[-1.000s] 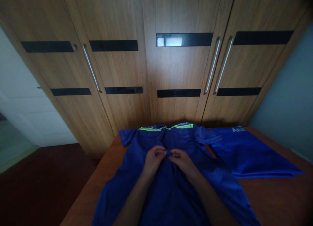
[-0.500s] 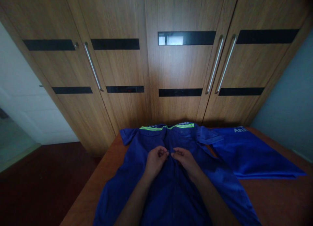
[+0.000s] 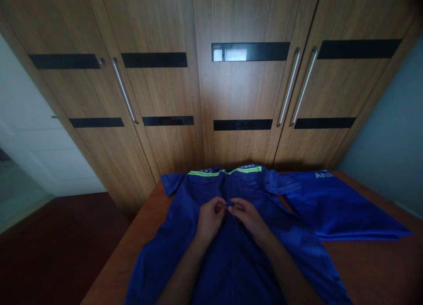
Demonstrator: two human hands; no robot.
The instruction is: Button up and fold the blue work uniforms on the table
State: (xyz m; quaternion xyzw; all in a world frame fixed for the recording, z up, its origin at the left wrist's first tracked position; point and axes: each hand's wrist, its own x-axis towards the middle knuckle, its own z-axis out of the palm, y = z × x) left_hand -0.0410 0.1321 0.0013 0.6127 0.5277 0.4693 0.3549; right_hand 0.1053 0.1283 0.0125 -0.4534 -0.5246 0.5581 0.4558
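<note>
The right hand (image 3: 249, 219) had drawn slightly nearer the left hand (image 3: 209, 219) since half a second before, their fingertips almost meeting. The blue garment (image 3: 228, 263) lay spread on the wooden table (image 3: 109, 270), its yellow-green stripe (image 3: 203, 174) towards the wardrobe (image 3: 244, 93). Each hand held a narrow pinch at the garment's middle front; in that dim light, whether a fastener or only cloth sat between the fingers could not be told. A folded blue cloth (image 3: 343, 214) lay beside the garment, to its right.
</note>
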